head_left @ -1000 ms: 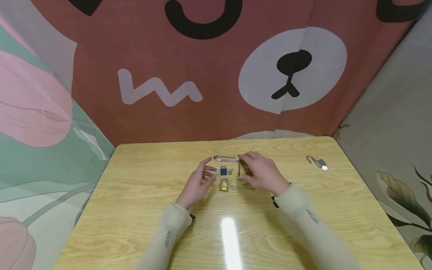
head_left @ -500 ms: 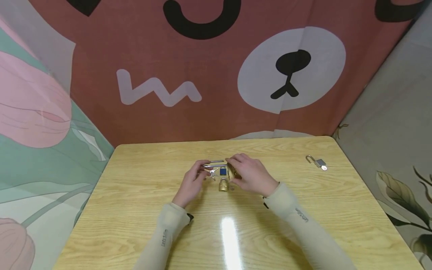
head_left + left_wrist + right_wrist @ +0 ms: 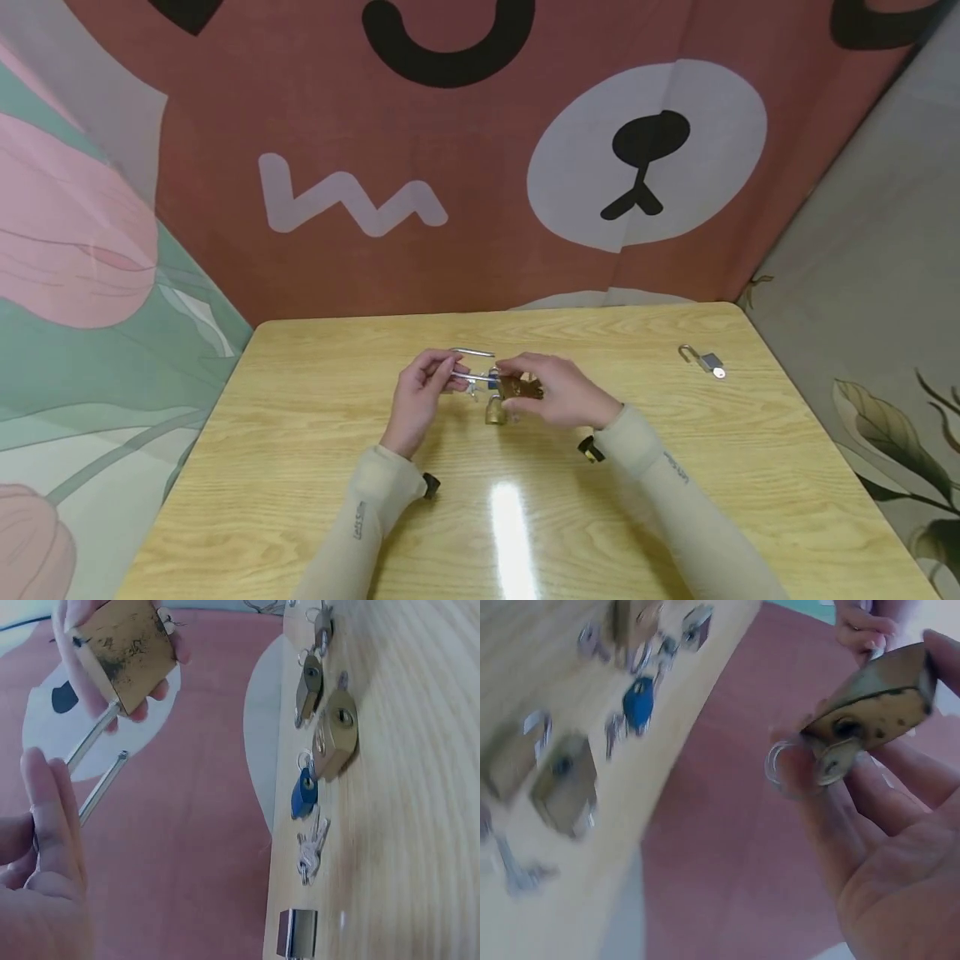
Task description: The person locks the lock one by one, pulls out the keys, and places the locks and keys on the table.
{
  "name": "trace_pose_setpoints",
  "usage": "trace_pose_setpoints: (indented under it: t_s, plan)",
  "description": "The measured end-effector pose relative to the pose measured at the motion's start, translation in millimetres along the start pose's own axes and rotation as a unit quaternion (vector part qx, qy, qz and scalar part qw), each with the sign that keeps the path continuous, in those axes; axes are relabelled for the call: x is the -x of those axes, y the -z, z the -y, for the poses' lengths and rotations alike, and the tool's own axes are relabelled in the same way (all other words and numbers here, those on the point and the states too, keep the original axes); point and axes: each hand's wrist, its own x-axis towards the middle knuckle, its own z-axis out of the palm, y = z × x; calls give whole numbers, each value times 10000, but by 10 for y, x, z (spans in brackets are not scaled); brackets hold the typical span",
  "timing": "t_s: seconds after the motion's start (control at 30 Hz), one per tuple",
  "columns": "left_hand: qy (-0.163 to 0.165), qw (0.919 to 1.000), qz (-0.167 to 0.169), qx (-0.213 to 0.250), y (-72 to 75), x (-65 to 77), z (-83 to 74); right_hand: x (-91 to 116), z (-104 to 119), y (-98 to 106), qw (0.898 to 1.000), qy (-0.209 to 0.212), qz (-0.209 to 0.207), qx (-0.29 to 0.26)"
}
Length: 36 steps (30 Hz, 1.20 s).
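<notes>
Both of my hands hold one large brass padlock (image 3: 517, 388) with a long steel shackle, raised over the table. My right hand (image 3: 564, 390) grips the scuffed body between thumb and fingers. The curved end of the shackle (image 3: 94, 739) is pinched in my left hand (image 3: 417, 395). One shackle leg enters the body; the other ends free beside it. A key (image 3: 838, 761) on a ring sits in the keyhole underneath. Below the hands are a smaller brass padlock (image 3: 495, 411) and a blue padlock (image 3: 304, 793), partly covered in the head view.
A bunch of keys (image 3: 311, 851) lies between the blue padlock and a small silver padlock (image 3: 298, 934). More brass padlocks (image 3: 566, 784) stand along the same part of the table. An opened silver padlock (image 3: 711, 363) lies far right. A printed cloth (image 3: 360, 275) hangs behind the table.
My right hand has carried the large padlock left and turned its body. My left hand, loosely spread before, has closed its fingers on the shackle's curved end.
</notes>
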Motion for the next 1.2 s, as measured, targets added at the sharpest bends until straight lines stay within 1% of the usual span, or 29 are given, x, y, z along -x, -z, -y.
trace_pose_setpoints:
  t_s: [0.07,0.13,0.2,0.37,0.43,0.47,0.6,0.7,0.83,0.9,0.97,1.1,1.2]
  plan:
    - [-11,10000,-17,78,-13,7,-16,-5,-50,1,9968,-30,144,-784]
    - [0,9999,-55,112,-23,16,-25,-15,-90,2,9897,-84,284,-1402]
    - [8,9998,-76,163,-28,23,-17,-26,-117,-6,9794,-277,414,-1959]
    - [-56,9999,37,131,-38,43,20,-39,-134,-24,9473,-992,448,-3014]
    - [-60,9999,139,42,-46,52,27,-40,-153,-32,9409,-1144,408,-3162]
    - [-48,9998,187,-2,-48,53,30,-40,-173,-41,9401,-1170,424,-3173]
    - [62,9993,342,-102,-45,64,58,-35,-228,-86,9451,-1200,362,-3016]
    - [173,9989,426,-43,-41,77,64,-35,-247,-105,9515,-1178,185,-2835]
    - [350,9982,483,29,-38,86,56,-34,-240,-104,9533,-1157,36,-2789]
    - [438,9978,492,-100,-35,89,52,-31,-226,-104,9514,-1146,49,-2857]
    - [524,9965,556,-332,-42,88,50,-26,-211,-108,9501,-1140,79,-2902]
    - [684,9907,660,-974,-77,98,47,-23,-182,-134,9559,-1118,79,-2716]
    - [713,9885,602,-1187,-111,110,44,-30,-153,-159,9597,-1094,-6,-2590]
